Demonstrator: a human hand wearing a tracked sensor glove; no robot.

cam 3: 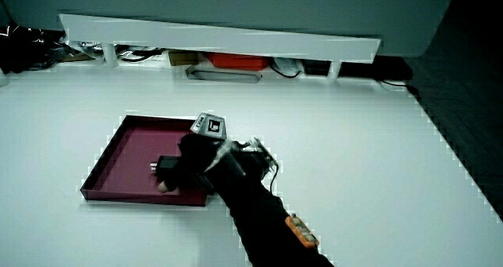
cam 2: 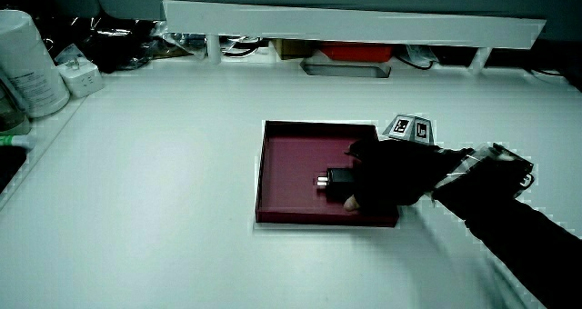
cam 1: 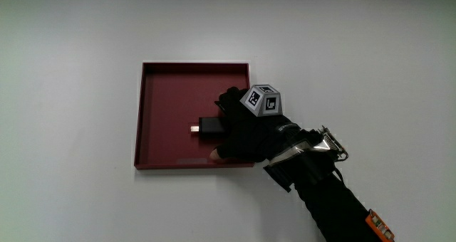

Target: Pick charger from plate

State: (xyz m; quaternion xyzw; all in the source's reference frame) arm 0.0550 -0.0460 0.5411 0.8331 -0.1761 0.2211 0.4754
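Note:
A dark red square plate (cam 1: 164, 92) (cam 2: 286, 154) (cam 3: 130, 145) with raised walls lies on the white table. In it, near the wall closest to the person, a small black charger (cam 1: 209, 127) (cam 2: 337, 177) (cam 3: 166, 165) shows its metal plug end. The gloved hand (cam 1: 242, 132) (cam 2: 382, 177) (cam 3: 192, 163) lies over the plate's corner, fingers curled around the charger's body. The patterned cube (cam 1: 261, 100) sits on the hand's back. The charger seems to rest on the plate floor.
A low white partition (cam 2: 355, 23) (cam 3: 220, 35) runs along the table's edge farthest from the person, with boxes and cables under it. In a side view, a white canister (cam 2: 27, 64) and a white adapter (cam 2: 80, 75) stand near the table's corner.

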